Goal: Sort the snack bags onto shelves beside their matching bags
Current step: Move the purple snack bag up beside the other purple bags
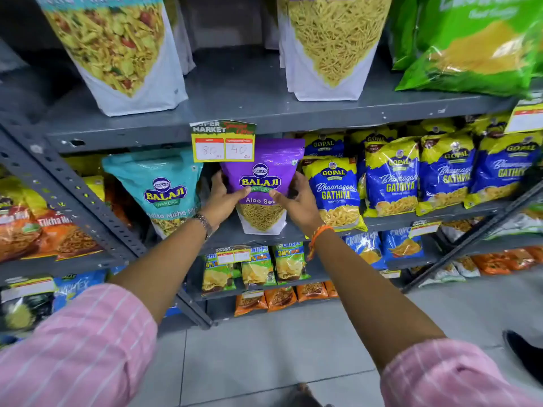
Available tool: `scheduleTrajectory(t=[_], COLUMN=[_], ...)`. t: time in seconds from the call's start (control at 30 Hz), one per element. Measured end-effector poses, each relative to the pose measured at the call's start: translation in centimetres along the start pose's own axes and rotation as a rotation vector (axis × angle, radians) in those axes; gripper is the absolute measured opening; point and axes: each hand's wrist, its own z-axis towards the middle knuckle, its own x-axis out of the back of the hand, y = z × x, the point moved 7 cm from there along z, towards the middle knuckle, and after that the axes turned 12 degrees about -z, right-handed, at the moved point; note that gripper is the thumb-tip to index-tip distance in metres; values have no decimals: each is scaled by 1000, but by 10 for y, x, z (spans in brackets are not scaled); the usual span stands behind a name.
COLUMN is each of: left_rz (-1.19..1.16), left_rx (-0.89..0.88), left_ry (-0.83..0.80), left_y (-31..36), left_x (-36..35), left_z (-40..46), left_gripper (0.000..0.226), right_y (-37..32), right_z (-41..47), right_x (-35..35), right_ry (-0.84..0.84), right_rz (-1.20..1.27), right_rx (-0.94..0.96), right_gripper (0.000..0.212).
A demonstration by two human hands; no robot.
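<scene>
A purple Balaji Aloo Sev bag [264,163] stands upright on the middle grey shelf [293,232]. My left hand [221,198] grips its left edge, and my right hand [296,201] grips its right edge. Both thumbs press on the bag's front. A teal Balaji mix bag [163,186] stands just left of it. Blue and yellow Gopal Gathiya bags [338,189] stand just right of it. On the shelf above, a larger Aloo Sev bag [332,45] with a purple top stands beside a larger teal mix bag [117,51].
A yellow price tag [223,145] hangs from the upper shelf edge over the purple bag's top left. A green bag [476,45] lies at the upper right. Orange bags [44,230] fill the left shelf. Lower shelves hold small chip bags [258,267]. A dark shoe [526,356] rests on the tiled floor.
</scene>
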Motion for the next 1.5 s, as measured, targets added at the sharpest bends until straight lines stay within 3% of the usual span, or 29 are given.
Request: scheduleTrajectory(t=[0.1, 0.37, 0.8, 0.9, 1.17, 1.5], left_rz=[-45, -91, -146, -116, -83, -88], left_rx=[-5, -102, -187, -236, -492, -729], left_ry=[21, 108, 91, 47, -23, -1], left_y=[-2, -34, -31, -5, 124, 299], left_x=[-3, 2, -6, -4, 11, 39], left_z=[13, 13, -95, -115, -142, -99], left_gripper=[66, 57, 51, 47, 41, 49], right_y=[8, 24, 7, -24, -147, -315], right_z=[15, 26, -64, -82, -107, -48], right_x=[-5, -3, 32, 42, 64, 61], right_ry=[-72, -65, -106, -113, -38, 49], right_rz=[-13, -69, -150, -131, 5, 97], right_rx=[-57, -1, -46, -41, 71, 362], right_gripper=[74, 48, 37, 25, 19, 23])
